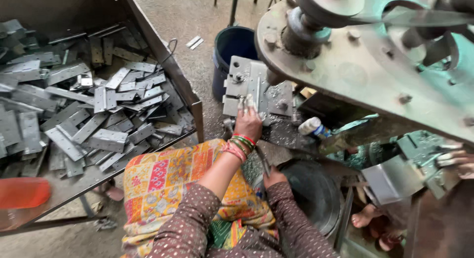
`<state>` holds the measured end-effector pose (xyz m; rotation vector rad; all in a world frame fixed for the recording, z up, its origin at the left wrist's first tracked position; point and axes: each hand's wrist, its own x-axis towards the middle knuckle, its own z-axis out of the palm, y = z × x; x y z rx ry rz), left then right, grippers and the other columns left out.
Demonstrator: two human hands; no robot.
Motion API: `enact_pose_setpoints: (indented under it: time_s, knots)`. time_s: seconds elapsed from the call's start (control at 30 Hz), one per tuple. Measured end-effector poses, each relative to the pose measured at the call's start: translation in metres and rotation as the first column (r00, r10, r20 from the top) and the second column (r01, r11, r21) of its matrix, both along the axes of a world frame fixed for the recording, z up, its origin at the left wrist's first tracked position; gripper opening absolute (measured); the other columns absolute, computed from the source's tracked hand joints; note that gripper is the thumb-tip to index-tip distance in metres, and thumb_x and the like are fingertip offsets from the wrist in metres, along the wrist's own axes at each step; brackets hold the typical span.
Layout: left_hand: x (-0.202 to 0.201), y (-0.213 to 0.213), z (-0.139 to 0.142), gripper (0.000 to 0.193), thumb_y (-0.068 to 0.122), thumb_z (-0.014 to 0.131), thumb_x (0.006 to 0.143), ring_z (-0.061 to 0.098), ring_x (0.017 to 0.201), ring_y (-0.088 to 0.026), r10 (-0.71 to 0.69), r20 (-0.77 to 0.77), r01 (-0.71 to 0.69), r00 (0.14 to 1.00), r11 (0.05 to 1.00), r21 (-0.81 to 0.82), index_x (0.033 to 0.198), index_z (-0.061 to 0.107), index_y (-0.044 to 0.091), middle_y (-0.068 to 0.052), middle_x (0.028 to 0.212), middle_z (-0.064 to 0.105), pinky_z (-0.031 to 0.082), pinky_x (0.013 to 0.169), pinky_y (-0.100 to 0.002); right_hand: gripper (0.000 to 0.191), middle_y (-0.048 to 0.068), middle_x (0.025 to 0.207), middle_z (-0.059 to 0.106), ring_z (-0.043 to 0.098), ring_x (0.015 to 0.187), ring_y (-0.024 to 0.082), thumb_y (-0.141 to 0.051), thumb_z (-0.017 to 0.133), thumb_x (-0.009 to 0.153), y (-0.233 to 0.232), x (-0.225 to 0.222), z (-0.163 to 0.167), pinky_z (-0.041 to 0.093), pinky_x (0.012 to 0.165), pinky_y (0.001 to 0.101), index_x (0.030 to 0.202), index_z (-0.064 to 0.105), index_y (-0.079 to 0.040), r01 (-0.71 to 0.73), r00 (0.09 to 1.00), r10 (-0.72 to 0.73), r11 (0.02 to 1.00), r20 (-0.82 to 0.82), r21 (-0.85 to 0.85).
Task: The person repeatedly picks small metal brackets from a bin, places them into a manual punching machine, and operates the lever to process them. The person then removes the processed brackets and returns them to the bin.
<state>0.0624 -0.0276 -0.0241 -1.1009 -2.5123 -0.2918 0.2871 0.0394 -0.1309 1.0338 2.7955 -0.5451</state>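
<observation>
**Setting a plate on the press bed**

Head view. My left hand (248,123) is at the centre of the frame, fingers closed on a small grey metal plate (245,103) that I hold against the steel die block (254,85) of the press. The plate sits at the block's 6 o'clock edge, touching it. Red and green bangles (239,145) ring that wrist. My right hand (273,179) lies lower, at 5 o'clock from the left hand, curled around a thin dark lever (263,161); the fingers wrap the far side, so I cannot tell how firmly it grips.

The heavy press frame (375,65) fills the 1 to 3 o'clock region and overhangs the block. A blue bucket (232,45) stands at 11 o'clock from the block, just behind it. A tray (173,70) heaped with flat grey hinge plates (98,115) occupies 9 to 10 o'clock. A white bottle (311,125) lies at 3 o'clock from my left hand. A black round pan (316,194) sits at 4 o'clock. Another person's bare foot (366,216) rests beside it.

To do this step well, I judge that the plate must lie flat and square against the block, and my fingertips should stay on its near edge, clear of the tool above.
</observation>
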Motion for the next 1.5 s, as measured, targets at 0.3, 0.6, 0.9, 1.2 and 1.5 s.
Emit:
enact_pose_setpoints:
  time_s: [0.3, 0.6, 0.9, 1.2, 1.5]
  knots:
    - [-0.022, 0.030, -0.006, 0.027, 0.012, 0.051, 0.097, 0.069, 0.101, -0.030, 0.007, 0.096, 0.003, 0.995, 0.995, -0.099, 0.106, 0.074, 0.002, -0.021, 0.118, 0.068, 0.043, 0.104, -0.048, 0.052, 0.021, 0.093, 0.075, 0.076, 0.083, 0.035, -0.045, 0.076, 0.087, 0.042, -0.033, 0.052, 0.061, 0.075, 0.0461, 0.115, 0.060, -0.005, 0.018, 0.952, 0.016, 0.994, 0.304, -0.111]
    - [-0.033, 0.028, -0.012, 0.024, 0.012, 0.055, 0.092, 0.068, 0.108, -0.031, -0.036, 0.119, 0.034, 0.992, 0.999, 0.025, 0.101, 0.076, 0.003, -0.018, 0.117, 0.068, 0.041, 0.109, -0.049, 0.046, 0.025, 0.090, 0.073, 0.071, 0.082, 0.042, -0.039, 0.074, 0.086, 0.018, 0.000, 0.000, 0.058, 0.073, 0.0506, 0.113, 0.061, -0.005, -0.030, 0.997, 0.034, 0.998, 0.071, -0.060]
    - [-0.077, 0.033, 0.007, 0.029, 0.018, 0.054, 0.089, 0.061, 0.121, -0.031, -0.022, 0.177, 0.013, 0.984, 0.998, 0.055, 0.099, 0.078, 0.006, -0.017, 0.126, 0.066, 0.038, 0.110, -0.053, 0.047, 0.023, 0.090, 0.073, 0.074, 0.081, 0.039, -0.042, 0.073, 0.086, 0.032, -0.012, 0.018, 0.060, 0.076, 0.0490, 0.110, 0.062, -0.004, 0.026, 0.988, -0.003, 0.989, 0.157, -0.148]
    - [-0.079, 0.022, 0.017, 0.031, 0.019, 0.051, 0.094, 0.058, 0.125, -0.030, -0.035, 0.196, 0.041, 0.980, 0.999, -0.024, 0.101, 0.078, 0.006, -0.016, 0.136, 0.063, 0.038, 0.111, -0.050, 0.048, 0.020, 0.101, 0.073, 0.072, 0.083, 0.034, -0.044, 0.069, 0.092, 0.017, -0.013, 0.037, 0.059, 0.075, 0.0452, 0.119, 0.061, -0.006, 0.054, 0.982, -0.023, 0.985, 0.187, -0.164]
    - [0.036, -0.052, 0.026, 0.030, 0.022, 0.055, 0.091, 0.058, 0.123, -0.030, -0.120, -0.043, 0.122, 0.992, 0.991, 0.054, 0.110, 0.071, 0.005, -0.015, 0.128, 0.062, 0.036, 0.115, -0.056, 0.042, 0.015, 0.130, 0.060, 0.072, 0.090, 0.026, -0.038, 0.070, 0.093, 0.010, -0.039, 0.136, 0.061, 0.079, 0.0377, 0.120, 0.060, -0.008, 0.122, 0.940, -0.142, 0.989, -0.311, -0.085]
